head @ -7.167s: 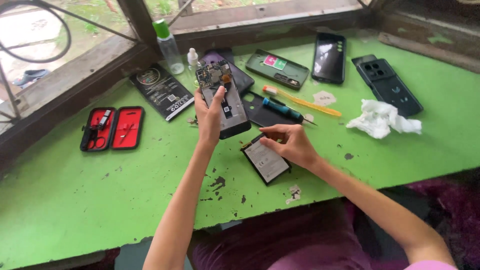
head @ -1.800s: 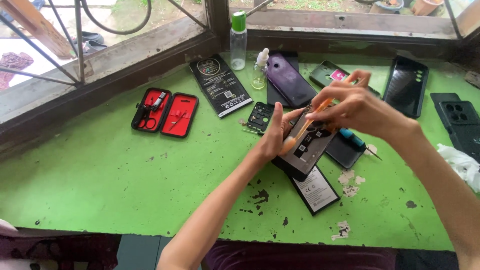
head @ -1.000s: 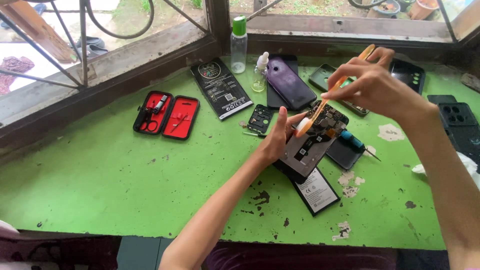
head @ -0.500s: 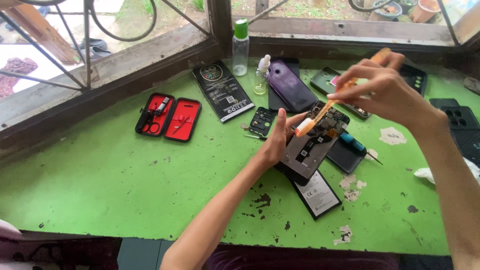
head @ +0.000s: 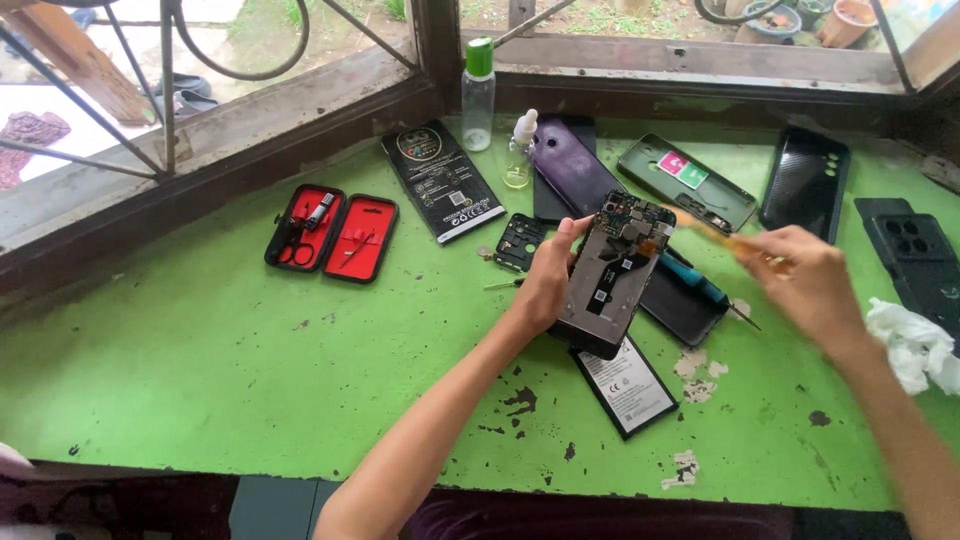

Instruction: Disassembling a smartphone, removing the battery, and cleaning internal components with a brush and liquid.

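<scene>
Near edge of the green desk (head: 200, 400): paint chipped, dark flecks and pale bare patches. A flat black battery (head: 625, 385) with a white label lies there, long axis running diagonally from the near right toward the far left.

Just above it, the left hand (head: 550, 280) holds an opened phone (head: 610, 270), back cover off, dark boards and metal shields exposed. Fingers curl round its left edge, thumb at the upper left side; firm clasp. Phone tilted off the desk, long axis near-to-far, top end leaning right toward the far edge.

The right hand (head: 805, 280), right of the phone and apart from it, pinches a thin yellow-orange tool (head: 715, 232), blurred; its tip points left toward the phone's top.

Under the phone, a dark slab with a blue-handled screwdriver (head: 695, 280). Right edge: crumpled white tissue (head: 915, 345).

Mid-left: open red-lined tool case (head: 330, 232), black shell, small metal tools inside. A small black camera frame (head: 520, 240) beside the left thumb.

Far edge by the window frame: black flat package (head: 440, 180) with a round emblem, clear bottle with green cap (head: 478, 95), small dropper bottle (head: 520, 150), purple back cover (head: 570, 170), green phone frame (head: 685, 182) with pink and green stickers, black phone (head: 805, 182), black case (head: 910, 250).
</scene>
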